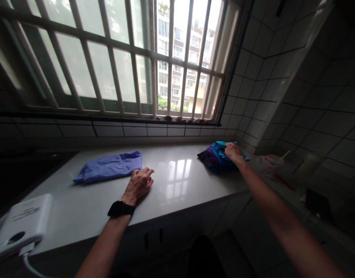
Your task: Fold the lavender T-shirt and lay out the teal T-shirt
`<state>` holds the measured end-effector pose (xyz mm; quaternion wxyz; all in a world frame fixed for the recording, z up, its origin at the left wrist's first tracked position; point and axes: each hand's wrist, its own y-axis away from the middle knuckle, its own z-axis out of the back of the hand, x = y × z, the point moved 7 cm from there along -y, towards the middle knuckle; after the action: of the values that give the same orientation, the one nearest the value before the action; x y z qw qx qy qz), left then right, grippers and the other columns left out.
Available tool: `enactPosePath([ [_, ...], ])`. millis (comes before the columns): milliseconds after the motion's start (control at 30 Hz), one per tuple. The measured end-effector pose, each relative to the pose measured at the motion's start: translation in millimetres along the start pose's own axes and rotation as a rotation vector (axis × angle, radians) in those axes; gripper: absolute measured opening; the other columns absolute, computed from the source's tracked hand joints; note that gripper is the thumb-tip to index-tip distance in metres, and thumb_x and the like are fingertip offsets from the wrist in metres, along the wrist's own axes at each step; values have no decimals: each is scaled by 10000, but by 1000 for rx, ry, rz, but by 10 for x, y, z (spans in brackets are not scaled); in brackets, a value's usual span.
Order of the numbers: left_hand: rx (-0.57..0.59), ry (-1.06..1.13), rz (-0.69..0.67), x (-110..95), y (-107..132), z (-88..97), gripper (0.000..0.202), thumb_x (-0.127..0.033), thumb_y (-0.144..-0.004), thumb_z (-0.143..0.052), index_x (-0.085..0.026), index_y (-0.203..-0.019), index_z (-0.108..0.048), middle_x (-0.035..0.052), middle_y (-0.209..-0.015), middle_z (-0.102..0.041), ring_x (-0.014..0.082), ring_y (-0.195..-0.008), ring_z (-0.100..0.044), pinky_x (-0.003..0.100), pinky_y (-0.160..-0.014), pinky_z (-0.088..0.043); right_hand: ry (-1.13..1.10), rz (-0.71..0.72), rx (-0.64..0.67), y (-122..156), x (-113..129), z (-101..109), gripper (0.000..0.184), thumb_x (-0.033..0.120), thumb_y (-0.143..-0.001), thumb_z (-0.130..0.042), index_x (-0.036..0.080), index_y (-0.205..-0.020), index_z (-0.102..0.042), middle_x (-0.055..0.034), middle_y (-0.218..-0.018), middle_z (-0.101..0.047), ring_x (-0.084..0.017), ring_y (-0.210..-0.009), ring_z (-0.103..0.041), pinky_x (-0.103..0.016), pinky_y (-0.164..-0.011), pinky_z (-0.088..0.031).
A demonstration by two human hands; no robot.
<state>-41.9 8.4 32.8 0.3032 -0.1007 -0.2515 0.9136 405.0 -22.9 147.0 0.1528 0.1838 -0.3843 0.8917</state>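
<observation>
A folded lavender garment [108,168] lies flat on the left of the pale countertop [177,200]. My left hand [139,181], a black watch at its wrist, rests by that garment's right end, its fingers loosely bent and apart with nothing held. Farther right, my right hand [233,151] reaches over a pile of dark, purple and blue clothes [213,156]. Its fingers close on the turquoise cloth [220,144] at the top of the pile; the fingertips are partly hidden.
A white device with a cable [24,224] sits at the near left, beside a dark recessed area [27,170]. At the right corner stand a plastic tub [270,164] and a red stick-like item [286,182]. Behind the counter is a barred window [152,73].
</observation>
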Motion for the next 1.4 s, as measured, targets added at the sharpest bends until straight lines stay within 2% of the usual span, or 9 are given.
enactPosePath([
  [233,16,10,-3,7,13,-7,275,-228,-886,-497,-192,-1105,-659,126,-1075,-728,288,-1014,-673,444,-923,-409,-105,277,-64,-263,1116,208,224,311,-975,-493,172,-997,-667,-119,-1061,-672,-256,-1015,-640,-418,-955,-481],
  [367,5,39,-23,-29,31,39,370,-364,-910,-554,-182,-1223,-628,142,-1152,-722,305,-1049,-664,454,-939,-405,-376,239,58,-36,1439,-233,280,354,-972,-458,176,-980,-674,-79,-947,-705,-227,-906,-650,-375,-871,-513],
  [533,3,127,-16,-30,39,39,574,-491,-897,-598,-222,-1399,-526,133,-1271,-697,306,-1171,-625,445,-999,-365,-402,72,380,915,1426,-1236,127,217,-871,-539,198,-813,-651,-26,-755,-684,-199,-751,-639,-324,-755,-529],
  [667,57,183,11,-7,47,-26,572,-451,-890,-609,-225,-1408,-524,129,-1285,-698,294,-1191,-624,435,-1006,-351,-392,88,394,1555,1368,-1571,174,171,-876,-495,187,-948,-652,-77,-922,-705,-223,-914,-667,-366,-885,-523],
  [900,114,201,39,23,34,-76,342,-268,-858,-594,-228,-1196,-634,103,-1182,-742,276,-1068,-675,424,-963,-389,-577,269,355,1636,1389,-1567,513,229,-833,-587,176,-1337,-505,-153,-1306,-619,-264,-1213,-597,-452,-1059,-473],
  [1067,53,164,133,96,17,-16,252,-206,-911,-502,-212,-1119,-644,95,-1074,-760,265,-994,-690,421,-976,-398,-600,126,216,1538,1242,-1486,566,153,-816,-501,192,-1380,-472,-133,-1268,-627,-249,-1179,-593,-470,-1054,-467],
  [1167,-16,143,186,121,13,61,259,-196,-934,-472,-202,-1132,-640,94,-1042,-754,261,-976,-686,417,-983,-400,-589,59,108,1506,1158,-1424,475,202,-863,-483,202,-1337,-505,-132,-1253,-621,-253,-1184,-569,-479,-1060,-447],
  [1300,-84,120,224,131,17,147,258,-180,-957,-425,-184,-1082,-650,95,-993,-740,247,-935,-680,406,-988,-399,-568,37,95,1481,1105,-1427,248,249,-906,-447,216,-1071,-629,-93,-1040,-625,-244,-1060,-590,-441,-1010,-471],
  [1400,-111,138,240,143,28,171,233,-216,-963,-439,-171,-1060,-645,88,-952,-732,229,-863,-674,398,-959,-411,-517,1,25,1466,1047,-1372,186,292,-891,-496,225,-969,-651,-104,-1098,-576,-251,-1115,-570,-422,-1026,-455],
])
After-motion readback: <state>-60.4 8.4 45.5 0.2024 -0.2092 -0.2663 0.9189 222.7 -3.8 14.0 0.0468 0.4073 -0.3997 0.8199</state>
